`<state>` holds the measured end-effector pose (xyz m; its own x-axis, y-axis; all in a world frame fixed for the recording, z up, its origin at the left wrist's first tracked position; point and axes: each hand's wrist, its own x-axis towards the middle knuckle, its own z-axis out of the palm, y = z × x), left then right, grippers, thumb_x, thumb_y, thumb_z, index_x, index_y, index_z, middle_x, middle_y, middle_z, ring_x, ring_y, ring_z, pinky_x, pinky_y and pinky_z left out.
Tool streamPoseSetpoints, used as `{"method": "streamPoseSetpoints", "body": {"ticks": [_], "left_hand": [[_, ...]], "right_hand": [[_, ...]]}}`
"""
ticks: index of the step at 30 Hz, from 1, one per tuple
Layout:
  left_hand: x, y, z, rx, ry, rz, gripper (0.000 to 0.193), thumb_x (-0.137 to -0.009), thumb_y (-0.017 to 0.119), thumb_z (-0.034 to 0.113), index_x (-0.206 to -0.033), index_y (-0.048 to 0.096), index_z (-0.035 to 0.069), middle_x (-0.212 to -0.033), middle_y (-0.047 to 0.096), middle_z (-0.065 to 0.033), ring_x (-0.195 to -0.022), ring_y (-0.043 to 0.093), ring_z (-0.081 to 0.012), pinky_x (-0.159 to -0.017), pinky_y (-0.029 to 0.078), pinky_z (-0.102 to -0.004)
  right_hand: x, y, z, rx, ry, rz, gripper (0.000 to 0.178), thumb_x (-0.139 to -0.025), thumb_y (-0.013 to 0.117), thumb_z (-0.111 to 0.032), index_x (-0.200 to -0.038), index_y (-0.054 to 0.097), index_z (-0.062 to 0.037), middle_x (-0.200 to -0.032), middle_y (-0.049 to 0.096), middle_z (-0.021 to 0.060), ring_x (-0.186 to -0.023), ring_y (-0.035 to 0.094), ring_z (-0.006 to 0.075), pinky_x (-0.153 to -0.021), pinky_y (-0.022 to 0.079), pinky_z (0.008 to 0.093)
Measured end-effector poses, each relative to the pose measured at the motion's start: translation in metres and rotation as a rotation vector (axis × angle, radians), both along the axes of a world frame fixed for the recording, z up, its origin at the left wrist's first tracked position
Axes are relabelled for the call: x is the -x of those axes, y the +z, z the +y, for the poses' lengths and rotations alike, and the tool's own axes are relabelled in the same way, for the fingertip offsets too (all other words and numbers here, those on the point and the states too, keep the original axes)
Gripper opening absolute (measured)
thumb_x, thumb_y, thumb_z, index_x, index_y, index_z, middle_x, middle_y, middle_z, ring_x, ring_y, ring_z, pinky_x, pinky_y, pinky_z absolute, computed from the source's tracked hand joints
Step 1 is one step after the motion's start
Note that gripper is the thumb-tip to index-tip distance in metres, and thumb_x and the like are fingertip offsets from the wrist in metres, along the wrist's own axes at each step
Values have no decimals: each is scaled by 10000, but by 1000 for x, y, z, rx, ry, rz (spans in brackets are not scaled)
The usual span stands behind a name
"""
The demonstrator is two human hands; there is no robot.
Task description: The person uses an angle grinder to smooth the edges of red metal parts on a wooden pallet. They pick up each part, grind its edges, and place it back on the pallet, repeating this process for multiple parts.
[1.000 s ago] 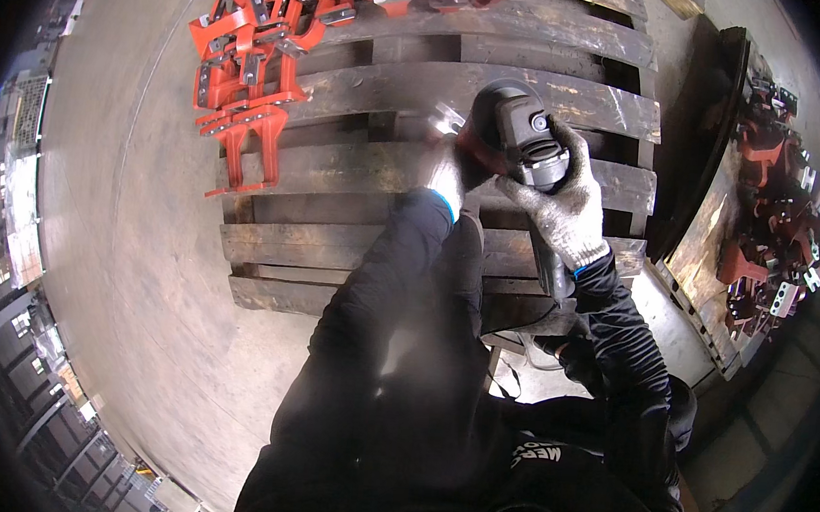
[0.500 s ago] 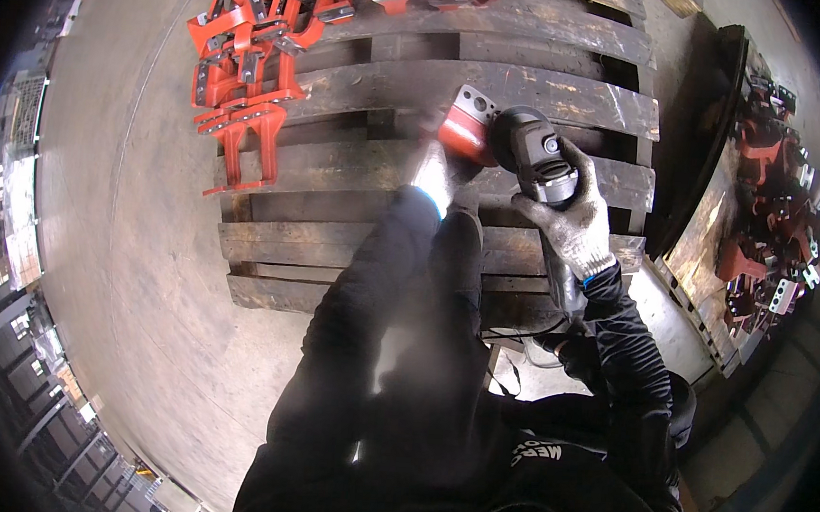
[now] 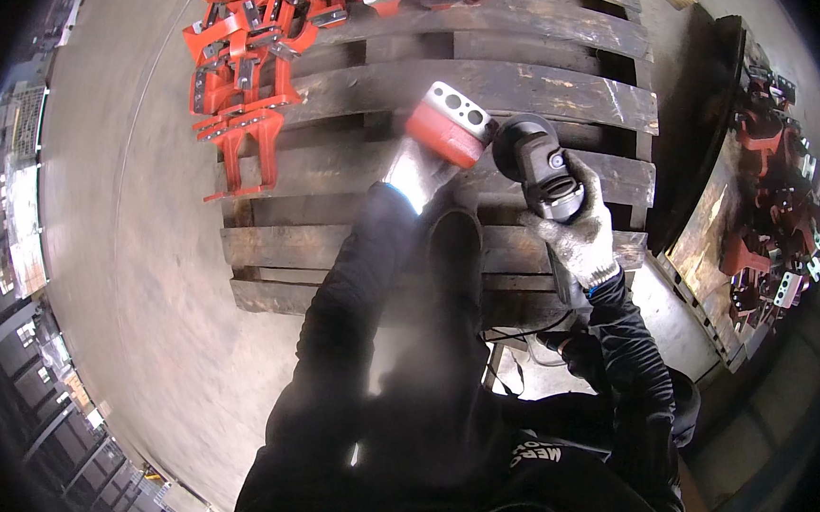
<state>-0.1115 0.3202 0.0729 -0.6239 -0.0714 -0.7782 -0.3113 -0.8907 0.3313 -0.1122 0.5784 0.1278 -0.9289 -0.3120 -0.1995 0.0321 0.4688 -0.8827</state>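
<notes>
Left hand: grip clamped on red metal bracket, over pallet. Right hand: grip wraps angle grinder, clear of bracket. Apparently mid-batch: bracket's end plate shows bare metal; piled red parts lie left.

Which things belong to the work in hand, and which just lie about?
In use:
red holed part, left hand
angle grinder, right hand

Apparently lying about:
red brackets on the slatted pallet
dark red parts at far right
</notes>
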Motion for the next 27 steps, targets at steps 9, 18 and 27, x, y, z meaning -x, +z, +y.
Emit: {"method": "streamPoseSetpoints", "body": {"ticks": [9, 18, 27], "left_hand": [[-6, 2, -4, -20, -101, 34, 438, -1108, 423, 406, -1457, 520, 159, -1455, 587, -56, -1291, 607, -237, -1070, 539, -449], [-9, -17, 0, 164, -168, -28, 517, -1061, 536, 440, -1465, 502, 119, -1429, 583, -139, -1214, 643, -325, -972, 585, -498], [16, -40, 46, 1350, -469, 324, 469, -890, 733, 202, -1221, 474, -4, -1131, 677, -264, -1055, 673, -445, -891, 532, -490]], "right_hand": [[12, 6, -2, 29, 27, 57, 997, -671, 981, -211, -1493, 445, -38, -1374, 623, 160, -1255, 610, 240, -1088, 489, 389], [19, -14, 29, 113, -197, -27, 912, -753, 935, -162, -1502, 424, -67, -1394, 587, 150, -1243, 607, 237, -1068, 515, 365], [25, -18, 54, -143, -236, -57, 878, -764, 929, -189, -1472, 431, -41, -1315, 640, 149, -1163, 647, 225, -998, 551, 358]]}}
